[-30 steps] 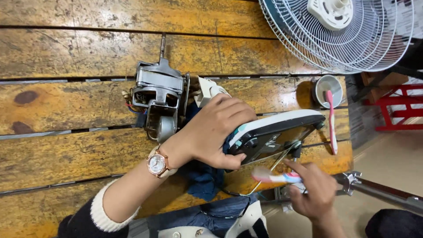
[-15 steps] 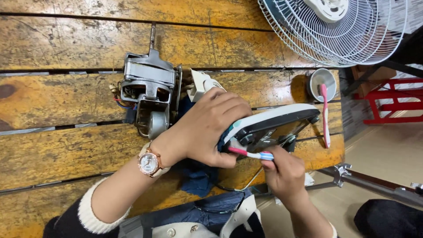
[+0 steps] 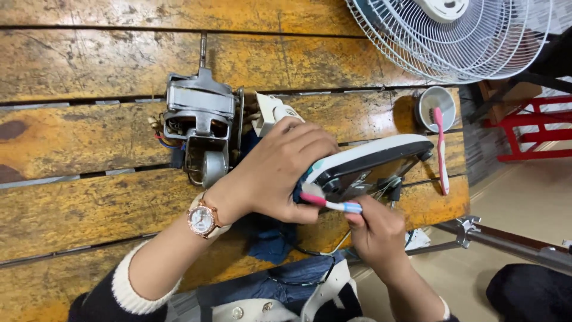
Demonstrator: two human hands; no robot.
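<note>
From the head view, our left hand (image 3: 286, 170) clamps the white-edged fan housing (image 3: 369, 164) near the middle of the wooden table (image 3: 89, 53), just right of the bare motor (image 3: 199, 122). Our right hand (image 3: 375, 229) pinches a toothbrush (image 3: 330, 201), bristles touching the housing's near-left corner. We judge short, light strokes best, keeping the housing braced and bristles clear of the dangling wires.

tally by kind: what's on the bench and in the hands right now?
Toothbrushes: 2, one in the right hand brushing, one resting on the cup
Fan motor: 1
White-and-dark housing held by the left hand: 1
Small cup: 1
Fan guard: 1
Blue cloth: 1
Total: 7
</note>
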